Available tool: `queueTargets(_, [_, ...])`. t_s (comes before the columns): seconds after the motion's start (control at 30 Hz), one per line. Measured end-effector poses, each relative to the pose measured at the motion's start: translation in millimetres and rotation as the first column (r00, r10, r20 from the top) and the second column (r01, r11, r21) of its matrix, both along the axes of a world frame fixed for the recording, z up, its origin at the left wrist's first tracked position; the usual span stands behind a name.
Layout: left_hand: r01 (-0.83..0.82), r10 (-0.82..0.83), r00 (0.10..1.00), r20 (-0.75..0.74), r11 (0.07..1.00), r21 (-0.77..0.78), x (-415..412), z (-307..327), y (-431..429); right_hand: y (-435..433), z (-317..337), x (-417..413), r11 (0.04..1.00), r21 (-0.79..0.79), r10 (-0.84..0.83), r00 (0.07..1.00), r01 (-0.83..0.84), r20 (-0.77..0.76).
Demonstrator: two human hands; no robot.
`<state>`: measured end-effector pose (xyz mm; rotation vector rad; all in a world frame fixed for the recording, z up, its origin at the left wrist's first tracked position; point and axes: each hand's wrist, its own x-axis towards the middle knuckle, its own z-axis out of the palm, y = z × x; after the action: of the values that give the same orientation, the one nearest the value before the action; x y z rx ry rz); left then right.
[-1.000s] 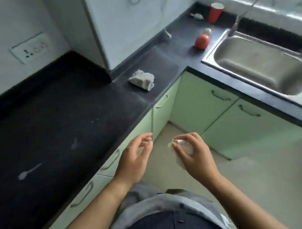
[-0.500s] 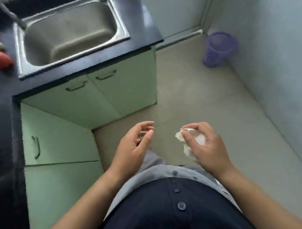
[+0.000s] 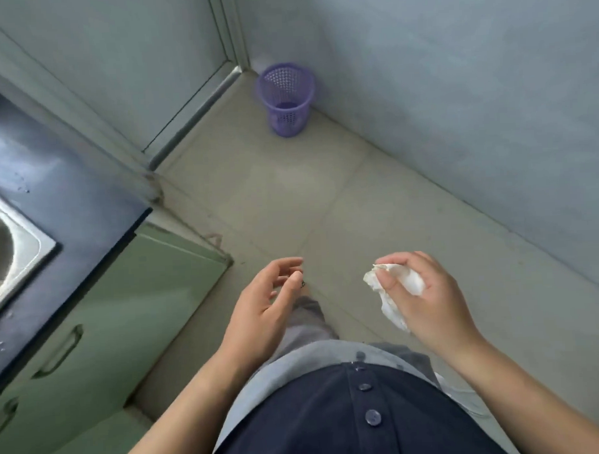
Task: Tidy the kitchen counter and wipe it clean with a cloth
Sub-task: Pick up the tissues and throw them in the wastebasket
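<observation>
Right hand [image 3: 426,300] pinches crumpled white tissue [image 3: 390,293] between thumb and fingertips, held over floor in front of torso. Left hand [image 3: 263,304] holds nothing, fingers loosely curled, palm facing right hand, apart from tissue. Purple mesh bin [image 3: 286,100] in far corner, well apart; looks empty, hard to tell. Dark counter [image 3: 56,201] and sink [image 3: 17,243] rim at left edge.

- Single view, worn on the person's head, tilted steeply down over their torso [image 3: 332,416] to the floor [image 3: 290,210].
- It faces the purple waste basket [image 3: 286,100], far off at top centre.
- Left hand [image 3: 263,309] and right hand [image 3: 423,300] sit close to the lens, well below the basket.
- The bench [image 3: 70,207] edge shows left of the basket.
</observation>
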<state>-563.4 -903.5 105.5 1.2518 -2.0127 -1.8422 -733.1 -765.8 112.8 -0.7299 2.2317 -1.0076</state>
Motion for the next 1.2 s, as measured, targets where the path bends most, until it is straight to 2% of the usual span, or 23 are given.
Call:
queueTargets(0.17, [0.100, -0.098, 0.995, 0.022, 0.992, -0.075, -66.9, 10.7, -86.9, -67.6, 13.6, -62.4, 0.996, -0.040, -0.078, 0.993, 0.075, -0.083])
queueTargets(0.27, [0.095, -0.092, 0.995, 0.032, 0.992, -0.085, -94.0, 11.0, -129.7, -102.0, 14.4, -89.5, 0.991, -0.066, -0.121, 0.990, 0.116, -0.068])
queueTargets(0.5, [0.107, -0.100, 0.991, 0.086, 0.991, -0.080, -159.6, 2.4, -205.0, -177.0, 4.8, -154.8, 0.993, -0.063, -0.103, 0.995, 0.102, -0.006])
queueTargets(0.87, [-0.086, 0.100, 0.992, 0.079, 0.984, -0.158, -327.5, 5.5, -345.1, -371.0, 5.0, -350.7, 0.987, -0.112, 0.111, 0.994, -0.113, -0.025])
queueTargets(1.1, [-0.129, 0.138, 0.985, 0.104, 0.987, -0.097, -369.1, -6.3, -425.8, -459.3, -12.9, -380.9, 0.984, -0.046, 0.174, 0.982, -0.171, 0.075])
queueTargets(1.2, [-0.078, 0.088, 0.987, 0.138, 0.994, -0.077, -382.8, -21.8, -471.6, -498.4, -21.7, -388.4, 0.982, -0.003, 0.187, 0.980, -0.187, 0.065])
